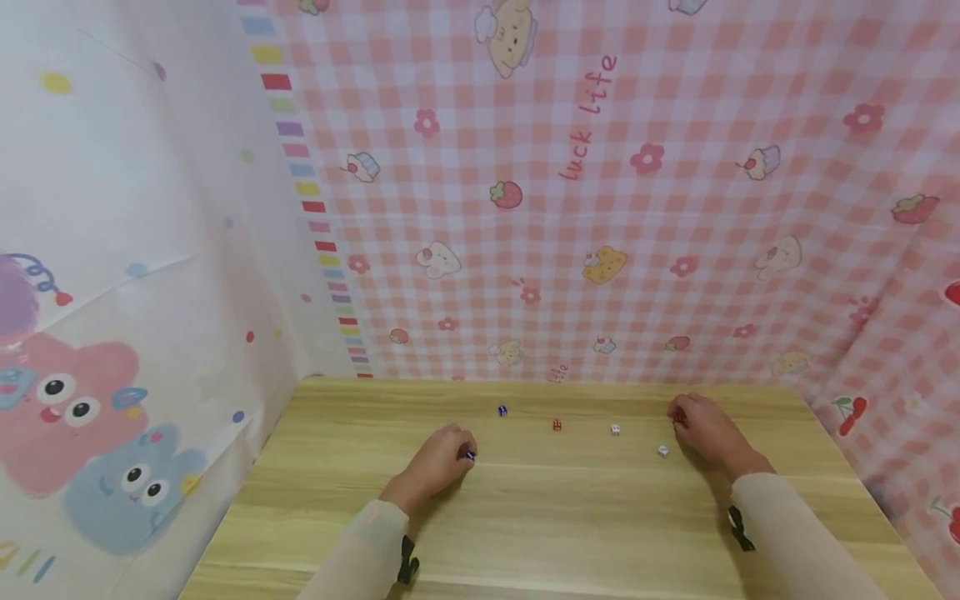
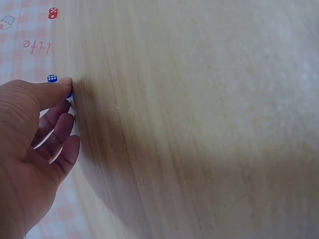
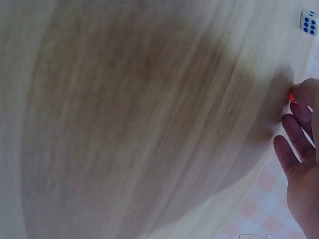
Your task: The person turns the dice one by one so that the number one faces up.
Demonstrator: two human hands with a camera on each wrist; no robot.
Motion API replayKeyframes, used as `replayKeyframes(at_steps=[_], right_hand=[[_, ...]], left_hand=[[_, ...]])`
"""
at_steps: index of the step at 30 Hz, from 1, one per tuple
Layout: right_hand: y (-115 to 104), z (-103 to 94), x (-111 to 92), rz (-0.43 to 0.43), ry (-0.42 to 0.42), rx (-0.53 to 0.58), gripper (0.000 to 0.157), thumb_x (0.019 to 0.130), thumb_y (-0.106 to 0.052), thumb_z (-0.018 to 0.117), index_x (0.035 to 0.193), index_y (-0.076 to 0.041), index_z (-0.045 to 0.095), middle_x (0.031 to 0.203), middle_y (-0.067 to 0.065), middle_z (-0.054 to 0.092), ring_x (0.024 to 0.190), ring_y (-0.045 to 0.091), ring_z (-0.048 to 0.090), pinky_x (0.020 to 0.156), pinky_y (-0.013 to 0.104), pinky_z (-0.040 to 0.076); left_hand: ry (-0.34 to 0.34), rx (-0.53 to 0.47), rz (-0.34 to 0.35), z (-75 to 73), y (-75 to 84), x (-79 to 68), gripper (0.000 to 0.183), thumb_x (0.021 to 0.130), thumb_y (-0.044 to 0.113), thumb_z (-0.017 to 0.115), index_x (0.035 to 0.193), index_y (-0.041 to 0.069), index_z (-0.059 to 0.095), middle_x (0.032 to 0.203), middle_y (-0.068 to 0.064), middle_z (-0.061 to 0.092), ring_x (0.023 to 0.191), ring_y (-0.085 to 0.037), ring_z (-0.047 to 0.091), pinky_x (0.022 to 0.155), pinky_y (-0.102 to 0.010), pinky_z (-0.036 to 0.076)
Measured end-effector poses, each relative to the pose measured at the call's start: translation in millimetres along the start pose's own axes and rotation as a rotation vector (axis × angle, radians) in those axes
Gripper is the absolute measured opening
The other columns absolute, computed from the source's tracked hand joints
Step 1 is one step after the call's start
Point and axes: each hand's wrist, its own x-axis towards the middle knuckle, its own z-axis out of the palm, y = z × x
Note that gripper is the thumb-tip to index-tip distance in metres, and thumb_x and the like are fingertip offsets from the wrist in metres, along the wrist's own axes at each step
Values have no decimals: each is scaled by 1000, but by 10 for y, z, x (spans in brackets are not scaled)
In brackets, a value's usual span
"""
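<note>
My left hand pinches a small blue die between thumb and fingertips, at the left part of the wooden table. In the left wrist view most of this die hides behind the thumb, and the other fingers curve loosely below it. At the right, my right hand pinches a red die, of which only a sliver shows in the right wrist view. Between the hands a second blue die, another red die, a white die and a second white die lie apart on the table.
The wooden tabletop ends at a pink checked cloth that hangs behind it and along the right side. A white cloth with cartoon figures hangs on the left.
</note>
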Motion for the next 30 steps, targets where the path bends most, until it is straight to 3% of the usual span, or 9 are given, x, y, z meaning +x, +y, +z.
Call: replayKeyframes(at_steps=[11, 23, 30], right_hand=[[14, 12, -36, 1, 12, 10, 7, 84, -5, 65, 91, -6, 63, 86, 6, 60, 79, 22, 57, 72, 42, 48], [-17, -19, -29, -7, 3, 0, 9, 85, -4, 65, 93, -6, 68, 92, 9, 59, 83, 24, 57, 76, 46, 49], [-14, 25, -17, -33, 13, -12, 12, 85, -1, 63, 93, -7, 69, 90, 7, 59, 80, 22, 56, 73, 42, 49]], left_hand=[[-21, -3, -39, 17, 19, -6, 8, 85, 12, 72, 90, 17, 67, 85, 6, 54, 78, -8, 50, 72, -25, 48], [-16, 4, -17, -16, -3, -1, 8, 84, 13, 72, 88, 17, 67, 85, 5, 55, 78, -8, 50, 72, -26, 47], [-16, 4, -19, -7, -1, 2, 9, 84, 13, 72, 90, 17, 67, 86, 6, 55, 78, -8, 50, 72, -26, 47]])
